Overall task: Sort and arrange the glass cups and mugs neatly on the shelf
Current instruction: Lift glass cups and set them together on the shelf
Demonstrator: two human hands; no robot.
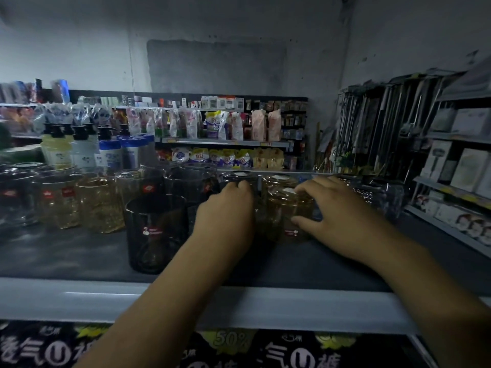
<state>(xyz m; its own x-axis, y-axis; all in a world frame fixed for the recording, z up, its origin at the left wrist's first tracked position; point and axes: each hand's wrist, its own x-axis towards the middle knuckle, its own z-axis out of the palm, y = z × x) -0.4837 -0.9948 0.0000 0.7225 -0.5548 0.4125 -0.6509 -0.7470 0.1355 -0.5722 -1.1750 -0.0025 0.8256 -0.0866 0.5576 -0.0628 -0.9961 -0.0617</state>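
A dark shelf (pixel 79 256) with a pale grey front edge spans the view, and the glass cups stand on it. A row of cups (pixel 101 203), some clear, some amber and patterned, some smoky, runs along the back from the left edge to the middle. In front of that row, nearer the edge, a tall dark cup (pixel 155 232) stands alone, upright, with a small white-and-red mark on its side. Right of centre is an amber cup (pixel 287 208), with a second amber glass (pixel 276 181) just behind it. The right hand (pixel 337 208) holds the amber cup: its thumb (pixel 303 223) presses the near side low down and its fingers reach across the top, a fairly wide span. The left hand (pixel 225 211) sits just beside it, between the dark cup and the amber cup, fingers curled forward and down; it hides whatever lies under it, so I cannot tell whether it grips anything. Pump bottles (pixel 82 150) stand behind the row at the left.
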